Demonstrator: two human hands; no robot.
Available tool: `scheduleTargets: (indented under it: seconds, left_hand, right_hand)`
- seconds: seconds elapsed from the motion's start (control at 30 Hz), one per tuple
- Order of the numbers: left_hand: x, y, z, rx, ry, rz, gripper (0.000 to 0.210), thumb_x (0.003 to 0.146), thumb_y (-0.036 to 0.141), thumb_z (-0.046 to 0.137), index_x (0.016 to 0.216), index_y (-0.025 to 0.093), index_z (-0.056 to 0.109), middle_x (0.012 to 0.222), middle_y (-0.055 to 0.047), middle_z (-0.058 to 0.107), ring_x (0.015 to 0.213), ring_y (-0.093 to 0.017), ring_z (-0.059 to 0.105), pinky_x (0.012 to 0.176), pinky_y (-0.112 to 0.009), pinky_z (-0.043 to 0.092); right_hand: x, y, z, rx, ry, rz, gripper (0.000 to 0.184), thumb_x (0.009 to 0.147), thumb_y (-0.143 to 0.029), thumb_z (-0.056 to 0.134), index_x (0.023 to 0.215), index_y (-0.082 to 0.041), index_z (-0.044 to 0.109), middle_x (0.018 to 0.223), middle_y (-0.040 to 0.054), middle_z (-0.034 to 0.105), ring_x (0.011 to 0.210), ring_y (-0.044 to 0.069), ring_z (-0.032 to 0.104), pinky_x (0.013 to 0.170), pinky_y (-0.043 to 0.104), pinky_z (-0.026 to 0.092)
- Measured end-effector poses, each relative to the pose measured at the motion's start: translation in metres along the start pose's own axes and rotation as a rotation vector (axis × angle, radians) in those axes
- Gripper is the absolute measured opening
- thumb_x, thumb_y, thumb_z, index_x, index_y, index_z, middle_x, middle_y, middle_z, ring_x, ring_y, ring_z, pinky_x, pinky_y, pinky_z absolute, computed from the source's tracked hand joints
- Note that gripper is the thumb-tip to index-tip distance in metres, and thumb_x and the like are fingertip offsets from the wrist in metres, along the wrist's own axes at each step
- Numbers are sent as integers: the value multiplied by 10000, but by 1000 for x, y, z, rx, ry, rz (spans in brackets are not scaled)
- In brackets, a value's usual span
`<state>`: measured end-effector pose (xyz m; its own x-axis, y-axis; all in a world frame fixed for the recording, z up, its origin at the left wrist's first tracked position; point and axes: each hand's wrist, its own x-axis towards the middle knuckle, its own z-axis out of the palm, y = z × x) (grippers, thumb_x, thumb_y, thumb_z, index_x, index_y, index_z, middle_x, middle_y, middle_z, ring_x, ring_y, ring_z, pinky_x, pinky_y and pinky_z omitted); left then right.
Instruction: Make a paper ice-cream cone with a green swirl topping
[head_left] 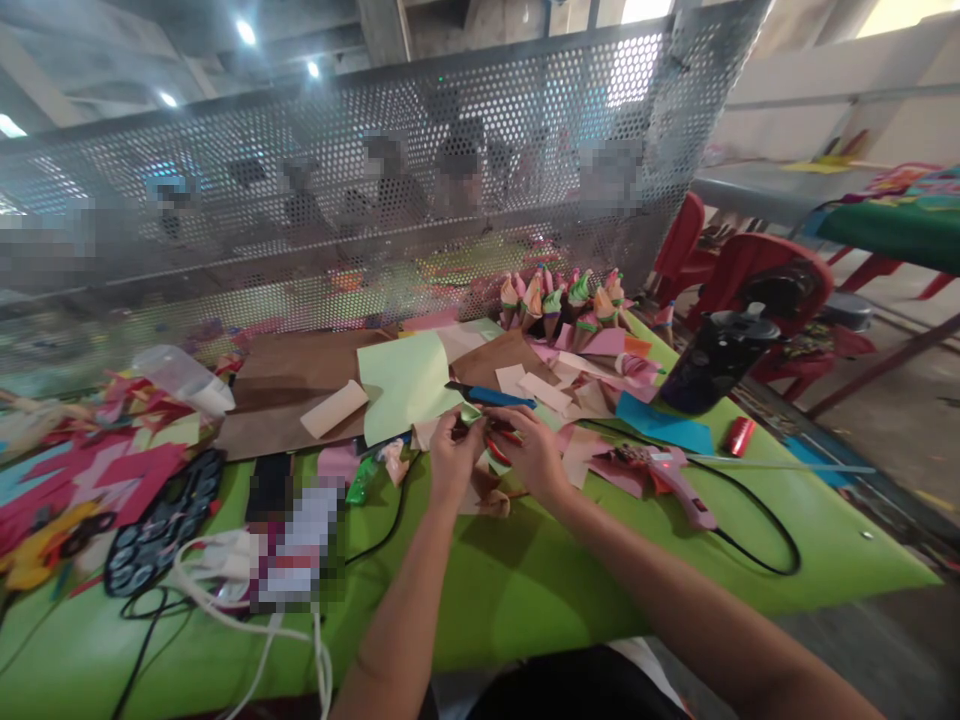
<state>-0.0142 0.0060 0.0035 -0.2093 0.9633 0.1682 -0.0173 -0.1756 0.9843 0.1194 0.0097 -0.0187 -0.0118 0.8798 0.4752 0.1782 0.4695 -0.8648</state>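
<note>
Both hands are close together over the middle of the table. My left hand (452, 455) has its fingers closed on a small light-green piece of paper (470, 412), curled at the top. My right hand (534, 452) is closed around something with red curved parts (501, 450), which look like scissor handles; its fingers partly hide it. Just beyond the hands lies a blue tool with a black end (495, 396). A large pale-green sheet (409, 385) lies behind my left hand. Under and beside the hands are paper scraps (581, 455).
Paper ice-cream cones (555, 300) stand at the back. On the right are a pink glue gun (686, 485) with its cord, a dark tumbler (716, 360) and a red cylinder (740, 436). White cables (225, 575), a phone (270, 487) and pink paper (97, 480) lie left. A perforated metal screen (337, 210) stands behind.
</note>
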Motion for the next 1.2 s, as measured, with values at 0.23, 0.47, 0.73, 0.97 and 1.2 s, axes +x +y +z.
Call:
scheduleTargets:
  seconds: [0.23,0.47,0.73,0.97,1.2]
  left_hand:
    - [3,-5,-1,39,2,32,290,697,352,819,913,193,710,748,8,674,702,-153,598,673,-247,479]
    - [4,-10,-2,78,-70,129,243,717,329,798,888,183,704,843,-13,684,754,-146,604,719,-248,494]
    - [7,-13,-4,60,-98,129,228,703,300,809,880,182,725,911,-37,693,861,-173,638,794,-271,502]
    - [7,-12,-2,31,-118,71,289,666,300,823,890,177,687,825,-5,673,763,-149,624,712,-250,479]
    - [5,-10,-2,19,-136,27,322,650,301,849,863,181,639,750,28,622,695,-121,583,671,-232,462]
  right_hand:
    - [1,0,-1,8,-4,45,207,816,-211,687,1005,-240,766,996,81,737,899,241,695,832,378,580]
    - [1,5,0,-76,-2,-9,244,783,-165,628,1001,-208,730,944,66,711,834,218,672,770,349,569]
    - [3,7,-1,-101,-31,-37,241,733,-147,614,953,-199,697,900,58,702,795,217,656,729,337,543]
    - [2,8,0,-101,-23,14,270,692,-145,590,937,-213,684,870,40,721,783,211,655,728,324,515]
    - [3,10,-2,-28,-22,93,232,675,-194,583,895,-210,653,830,27,715,741,200,637,719,319,505]
